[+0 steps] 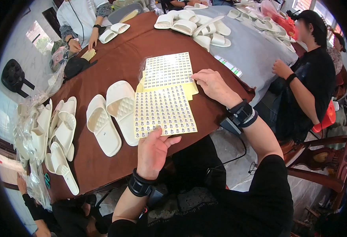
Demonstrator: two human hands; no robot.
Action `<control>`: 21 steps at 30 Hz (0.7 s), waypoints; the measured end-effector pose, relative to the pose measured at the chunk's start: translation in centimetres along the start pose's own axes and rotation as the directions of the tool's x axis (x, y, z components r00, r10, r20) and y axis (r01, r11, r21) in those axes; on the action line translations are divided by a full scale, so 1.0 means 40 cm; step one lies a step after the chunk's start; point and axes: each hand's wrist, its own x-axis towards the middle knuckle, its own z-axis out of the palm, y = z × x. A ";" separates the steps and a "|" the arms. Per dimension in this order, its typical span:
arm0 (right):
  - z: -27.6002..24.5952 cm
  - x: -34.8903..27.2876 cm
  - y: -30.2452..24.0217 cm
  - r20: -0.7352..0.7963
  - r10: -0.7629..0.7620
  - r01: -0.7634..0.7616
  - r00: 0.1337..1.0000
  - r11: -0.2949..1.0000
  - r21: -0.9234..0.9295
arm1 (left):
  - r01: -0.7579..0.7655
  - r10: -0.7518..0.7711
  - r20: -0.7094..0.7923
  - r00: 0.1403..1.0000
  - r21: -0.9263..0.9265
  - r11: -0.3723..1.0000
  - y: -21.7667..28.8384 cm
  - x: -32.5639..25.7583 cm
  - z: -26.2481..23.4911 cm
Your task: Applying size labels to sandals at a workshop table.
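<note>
My left hand (151, 156) holds a yellow-backed sheet of small round number stickers (165, 110) by its lower edge, thumb on top. Just beyond lies a stack of similar sticker sheets (167, 71), partly in clear plastic, which the held sheet overlaps. At that stack's right edge is my right hand (215, 85), fingers bent and close together; whatever is between the fingertips is hidden. A pair of cream slide slippers sits left of the sheet: the left slipper (109, 138) shows a quilted footbed, and the right slipper (121, 93) is partly covered by the sheet.
More cream slippers (60, 158) and clear plastic bags (33, 158) crowd the brown-covered table's (114, 63) left side. A slipper pile (189, 23) and a phone (228, 65) are toward the far right. Co-workers sit across (80, 19) and at right (313, 71). A wooden chair (319, 162) stands near right.
</note>
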 end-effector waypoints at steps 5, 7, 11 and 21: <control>-0.011 0.012 -0.010 0.112 0.142 -0.150 0.983 0.987 0.063 | 0.011 -0.011 0.010 1.000 0.001 1.000 -0.001 -0.007 0.005; -0.010 0.015 -0.014 0.067 0.073 -0.074 0.995 0.997 0.011 | 0.021 -0.021 0.003 1.000 0.000 1.000 -0.001 -0.009 0.007; -0.014 0.023 -0.035 0.097 -0.063 0.078 0.993 0.984 -0.158 | 0.017 -0.017 0.006 1.000 -0.013 1.000 -0.007 -0.011 0.006; -0.009 0.052 -0.037 0.182 -0.142 0.209 0.973 0.878 -0.430 | 0.062 -0.062 0.015 0.998 -0.011 0.998 -0.011 -0.011 -0.002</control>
